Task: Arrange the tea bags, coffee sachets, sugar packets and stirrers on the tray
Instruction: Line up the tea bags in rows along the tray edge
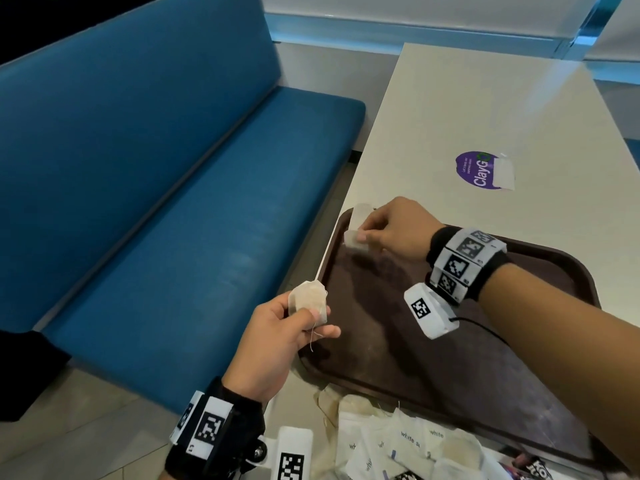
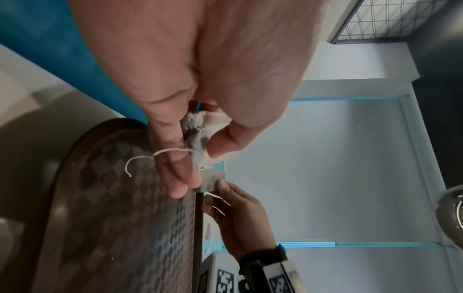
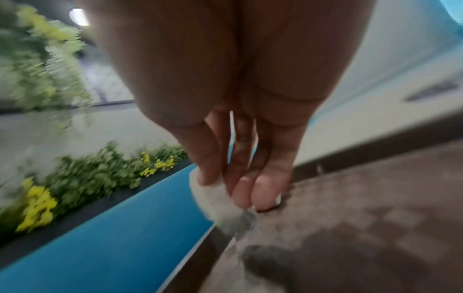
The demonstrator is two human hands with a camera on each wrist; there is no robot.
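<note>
A dark brown tray (image 1: 450,358) lies on the pale table, its patterned floor bare. My left hand (image 1: 294,327) pinches a beige tea bag (image 1: 308,299) between thumb and fingers just off the tray's left rim; its short string (image 2: 150,156) dangles loose. My right hand (image 1: 384,230) holds a second tea bag (image 1: 356,233) low over the tray's far left corner; the right wrist view shows it (image 3: 220,200) pinched at the fingertips, near the tray floor (image 3: 350,218). A heap of tea bags and white sugar packets (image 1: 408,441) lies by the tray's near edge.
A purple round sticker (image 1: 479,169) with a paper scrap over it marks the table (image 1: 467,98) beyond the tray. A blue padded bench (image 1: 156,202) runs along the left side. Dark sachets (image 1: 533,467) peek in at the bottom right.
</note>
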